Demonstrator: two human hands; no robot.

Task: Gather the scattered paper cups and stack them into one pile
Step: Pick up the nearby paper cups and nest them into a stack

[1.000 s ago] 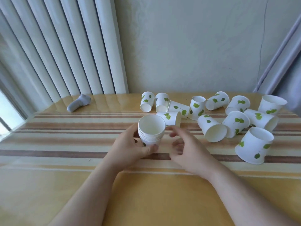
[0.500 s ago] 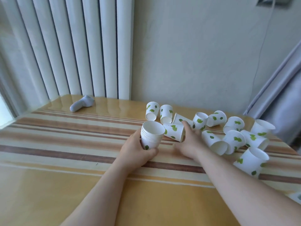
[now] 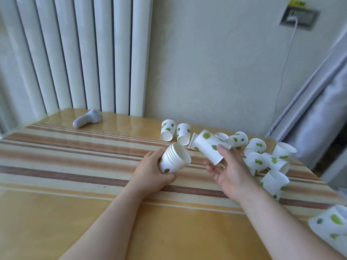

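Note:
My left hand [image 3: 152, 171] grips a stack of several nested white paper cups [image 3: 173, 159] with green leaf prints, tilted so the mouth faces up and right. My right hand [image 3: 228, 169] holds a single paper cup [image 3: 209, 147] lifted above the table, its base pointing down toward my palm and close to the stack. Several more cups lie scattered on the table: two on their sides [image 3: 175, 132] behind the stack, and a cluster [image 3: 264, 160] to the right. One cup [image 3: 334, 226] lies at the near right edge.
The striped wooden table [image 3: 75, 166] stands against a wall. A grey handheld device [image 3: 86, 119] lies at its far left. A white radiator [image 3: 84, 53] stands behind, and a curtain [image 3: 315, 109] hangs at the right. A cable [image 3: 283, 72] runs down from a wall socket.
My right hand has picked one cup off the table and lifted it toward the stack. My left hand has tilted the stack to the right. The view has shifted up and left.

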